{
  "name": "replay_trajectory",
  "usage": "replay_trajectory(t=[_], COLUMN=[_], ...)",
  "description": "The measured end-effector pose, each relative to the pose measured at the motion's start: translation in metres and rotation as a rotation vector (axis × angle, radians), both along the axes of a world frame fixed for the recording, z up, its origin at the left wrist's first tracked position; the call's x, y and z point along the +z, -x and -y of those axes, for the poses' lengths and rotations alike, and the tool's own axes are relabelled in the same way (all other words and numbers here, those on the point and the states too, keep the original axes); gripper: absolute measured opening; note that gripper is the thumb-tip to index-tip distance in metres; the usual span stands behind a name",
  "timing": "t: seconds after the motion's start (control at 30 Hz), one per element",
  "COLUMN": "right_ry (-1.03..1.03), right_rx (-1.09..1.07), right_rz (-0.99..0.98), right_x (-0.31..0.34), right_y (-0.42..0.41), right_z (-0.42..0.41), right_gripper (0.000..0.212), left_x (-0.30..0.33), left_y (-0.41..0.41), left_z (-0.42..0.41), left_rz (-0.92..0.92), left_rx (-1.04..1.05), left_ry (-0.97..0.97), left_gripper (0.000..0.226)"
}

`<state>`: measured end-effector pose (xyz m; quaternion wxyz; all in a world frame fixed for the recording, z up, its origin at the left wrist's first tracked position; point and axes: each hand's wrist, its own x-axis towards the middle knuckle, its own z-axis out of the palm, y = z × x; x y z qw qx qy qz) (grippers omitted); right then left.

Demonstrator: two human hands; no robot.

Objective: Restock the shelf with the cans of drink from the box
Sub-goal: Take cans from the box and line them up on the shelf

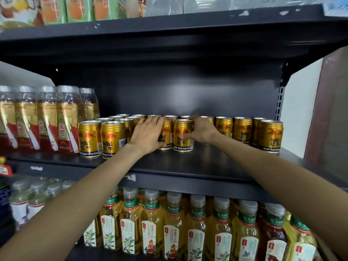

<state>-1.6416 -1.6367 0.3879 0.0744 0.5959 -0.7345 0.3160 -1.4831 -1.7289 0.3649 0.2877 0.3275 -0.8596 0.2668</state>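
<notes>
Gold Red Bull cans stand in rows on the dark middle shelf point(188, 164). My left hand point(148, 132) is wrapped round one gold can point(167, 133) in the middle of the row, its thumb low on the can's front. Beside it, my right hand point(203, 129) grips the neighbouring can point(182, 143), with fingers over the rim and the thumb on the label. Both cans stand upright on the shelf and almost touch. More cans stand to the left point(113, 138) and right point(271, 136). The box is out of view.
Tall plastic bottles with gold and red labels point(64, 119) fill the shelf's left end. Bare shelf board lies in front of the middle cans. Yellow tea bottles point(197, 232) crowd the shelf below. Cartons point(79, 8) sit on the shelf above.
</notes>
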Motion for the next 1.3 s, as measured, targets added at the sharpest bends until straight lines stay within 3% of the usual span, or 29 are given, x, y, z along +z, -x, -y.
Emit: replay_trajectory(t=[0.17, 0.33, 0.67, 0.93, 1.3], right_ry=[0.013, 0.023, 0.026, 0.022, -0.110], right_rx=[-0.021, 0.000, -0.028, -0.057, 0.084], right_rz=[0.023, 0.039, -0.013, -0.062, -0.037], right_x=[0.001, 0.000, -0.003, -0.004, -0.003], right_y=[-0.009, -0.012, -0.019, -0.021, -0.011], right_z=[0.024, 0.039, 0.057, 0.060, 0.049], right_gripper=[0.067, 0.077, 0.077, 0.083, 0.082], left_x=[-0.001, -0.003, -0.006, -0.009, -0.008], left_y=[0.004, 0.007, 0.000, 0.001, 0.002], left_z=[0.016, 0.026, 0.038, 0.038, 0.029], left_rz=[0.009, 0.023, -0.023, -0.042, 0.013], left_rx=[0.080, 0.172, 0.183, 0.178, 0.214], left_ry=[-0.010, -0.014, -0.048, -0.031, -0.045], left_gripper=[0.081, 0.078, 0.072, 0.074, 0.086])
